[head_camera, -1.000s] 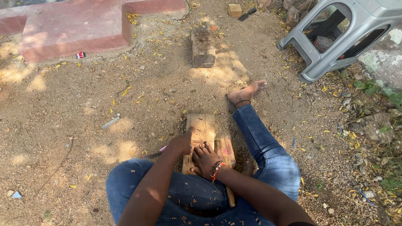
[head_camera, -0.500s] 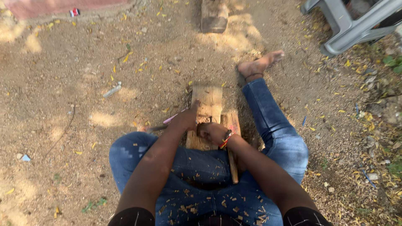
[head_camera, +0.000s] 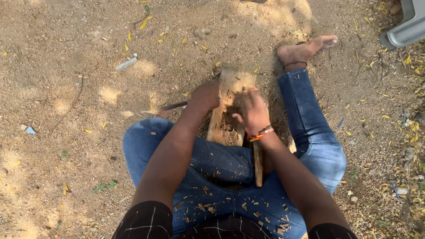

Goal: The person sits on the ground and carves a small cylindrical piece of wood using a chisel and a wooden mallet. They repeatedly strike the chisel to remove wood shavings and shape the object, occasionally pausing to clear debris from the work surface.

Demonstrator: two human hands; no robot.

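The wooden block point(head_camera: 232, 106) lies flat on the ground point(head_camera: 66, 66) between the person's spread legs, its near end against the lap. The left hand point(head_camera: 204, 95) sits at the block's left edge, fingers closed round a thin dark tool point(head_camera: 174, 106) that juts out to the left. The right hand point(head_camera: 251, 110) rests on top of the block, right of centre, fingers curled; what it grips cannot be told. A narrow wooden stick point(head_camera: 257, 163) runs from under that wrist back toward the lap.

The surface is bare sandy soil outdoors, in dappled sun, strewn with yellow leaves. Wood chips point(head_camera: 212, 199) dot the blue jeans. A grey plastic stool point(head_camera: 405, 26) stands at the upper right, well apart. A small pale stick point(head_camera: 126, 64) lies at upper left.
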